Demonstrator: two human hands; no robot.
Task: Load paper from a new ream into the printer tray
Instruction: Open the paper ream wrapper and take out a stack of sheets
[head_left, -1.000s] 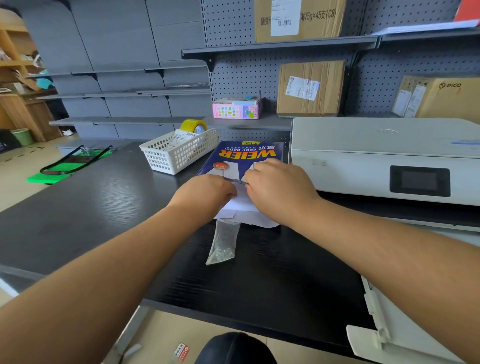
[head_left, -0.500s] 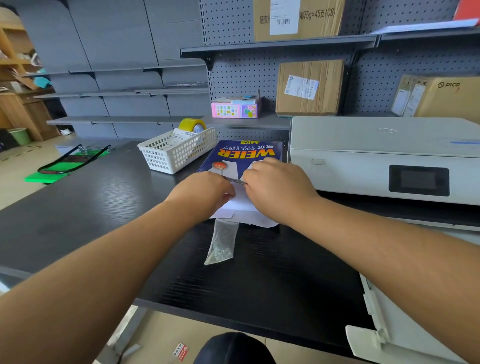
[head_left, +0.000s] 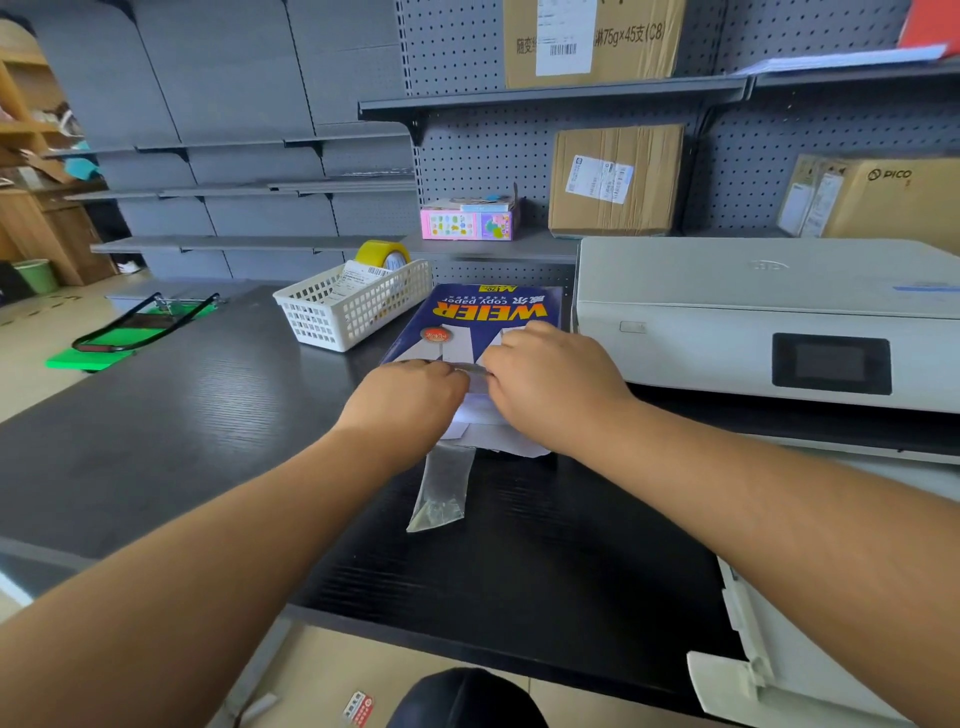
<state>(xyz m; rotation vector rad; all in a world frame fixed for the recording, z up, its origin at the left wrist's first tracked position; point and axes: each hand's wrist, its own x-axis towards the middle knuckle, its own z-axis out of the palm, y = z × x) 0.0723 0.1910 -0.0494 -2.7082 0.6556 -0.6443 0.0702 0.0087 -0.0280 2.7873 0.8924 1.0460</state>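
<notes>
A blue paper ream (head_left: 483, 319) marked WEIER lies flat on the black desk (head_left: 182, 415), just left of the white printer (head_left: 753, 317). Its near end is torn open and white paper shows there. My left hand (head_left: 410, 400) and my right hand (head_left: 550, 384) both rest on that near end, fingers closed on the wrapper's edge, with a thin strip stretched between them. The printer's pulled-out tray (head_left: 779, 670) sticks out at the lower right, partly covered by my right forearm.
A small clear plastic bag (head_left: 441, 488) lies on the desk just below my hands. A white mesh basket (head_left: 353, 306) with yellow tape stands left of the ream. Cardboard boxes (head_left: 613, 182) sit on the pegboard shelves behind. A dark chair top (head_left: 462, 701) shows below the desk edge.
Both hands stay on the ream's near end with almost no shift. The view has tilted down very slightly.
</notes>
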